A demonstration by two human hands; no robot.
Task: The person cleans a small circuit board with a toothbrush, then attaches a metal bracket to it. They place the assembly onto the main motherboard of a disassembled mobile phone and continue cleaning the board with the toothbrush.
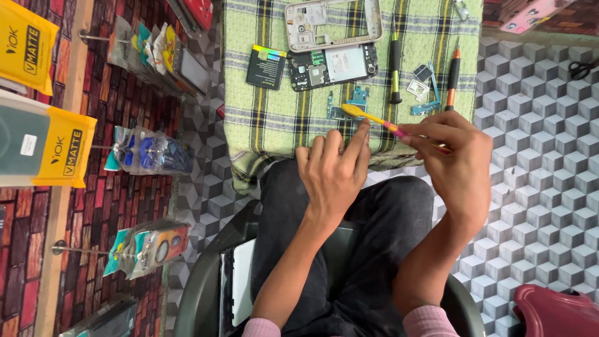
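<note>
One small blue circuit board point(347, 107) is lying on the green checked cloth point(268, 112), just ahead of both hands, and the yellow brush head of a toothbrush point(368, 117) is resting against its near edge. The toothbrush's long axis is running from the brush head at the board, down and to the right, into the right hand point(450, 156), which is pinching the pink end of the handle between thumb and fingers. The left hand point(334, 171) is holding nothing; its index finger is extending forward and touching the handle just behind the brush head, the other fingers loosely curled. The board is lying forward and slightly left of the right hand, and the left fingertip is sitting nearer to it than the right hand is. Farther out on the cloth, an opened phone body point(332, 66) and a battery point(266, 67) are lying beyond the board, a white phone frame point(374, 19) beyond those, and two screwdrivers point(395, 65) point(453, 78) standing to the right, with small loose parts point(423, 84) between them.
</note>
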